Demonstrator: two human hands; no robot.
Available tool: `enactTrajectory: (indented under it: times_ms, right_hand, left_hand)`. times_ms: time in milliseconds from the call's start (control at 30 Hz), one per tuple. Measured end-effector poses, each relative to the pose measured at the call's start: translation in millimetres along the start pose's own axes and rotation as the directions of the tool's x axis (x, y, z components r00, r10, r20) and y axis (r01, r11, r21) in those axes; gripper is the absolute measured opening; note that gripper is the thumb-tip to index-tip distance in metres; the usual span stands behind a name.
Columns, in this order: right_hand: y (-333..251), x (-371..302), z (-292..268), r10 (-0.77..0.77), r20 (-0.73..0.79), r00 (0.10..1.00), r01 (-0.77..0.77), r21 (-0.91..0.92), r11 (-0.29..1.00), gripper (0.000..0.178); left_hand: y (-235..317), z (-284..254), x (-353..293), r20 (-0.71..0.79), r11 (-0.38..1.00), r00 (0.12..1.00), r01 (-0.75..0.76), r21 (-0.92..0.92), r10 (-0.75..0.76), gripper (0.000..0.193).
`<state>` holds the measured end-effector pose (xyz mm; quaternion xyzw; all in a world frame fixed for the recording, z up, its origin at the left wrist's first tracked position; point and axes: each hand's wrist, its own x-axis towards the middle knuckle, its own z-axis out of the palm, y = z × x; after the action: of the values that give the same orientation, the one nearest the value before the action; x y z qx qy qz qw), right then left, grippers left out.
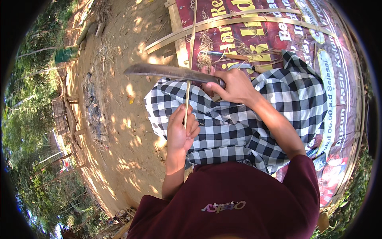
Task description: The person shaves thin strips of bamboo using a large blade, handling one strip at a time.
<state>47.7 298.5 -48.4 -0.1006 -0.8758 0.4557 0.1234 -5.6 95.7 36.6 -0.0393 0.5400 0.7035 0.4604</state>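
My right hand [235,85] is closed round the dark handle of a machete [163,72]. Its long blade points left, and its tip reaches past my lap over the dirt. In my left hand [182,128], with fingers curled shut, is a thin bamboo strip [192,44] running away from me past the top edge of the view. The blade crosses the strip just beyond the left hand; whether they touch I cannot tell. A black-and-white checked cloth [223,135] covers my lap under both hands.
A dark red printed banner [262,38] lies ahead and to the right. On it are a wooden-handled knife [234,56], a curved blade [243,66] and curled shavings [205,46]. Long bamboo slats [223,23] cross its far end. Bare dirt ground [123,119] stretches left.
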Motion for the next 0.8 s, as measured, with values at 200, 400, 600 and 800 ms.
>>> enactTrajectory:
  times_ms: [200,400,600,800]
  right_hand:
    - [-8,-8,20,-0.379,-0.08,0.922,0.372,-0.091,0.924,0.054]
    - [30,20,3,0.189,-0.05,0.981,-0.183,0.096,0.978,0.056]
    - [-10,-6,24,-0.412,0.016,0.911,0.412,-0.058,0.909,0.049]
    - [31,14,17,0.011,0.023,1.0,-0.009,-0.051,0.999,0.058]
  left_hand:
    - [-3,-4,-7,-0.065,0.993,0.994,0.078,-0.085,-0.084,0.028]
    - [1,-17,-20,0.015,0.992,0.998,0.066,-0.105,-0.065,0.027]
    - [-3,-18,-17,-0.122,0.99,0.988,0.077,-0.12,-0.091,0.025]
    - [-6,-32,-25,-0.098,0.998,0.993,0.059,-0.037,-0.062,0.025]
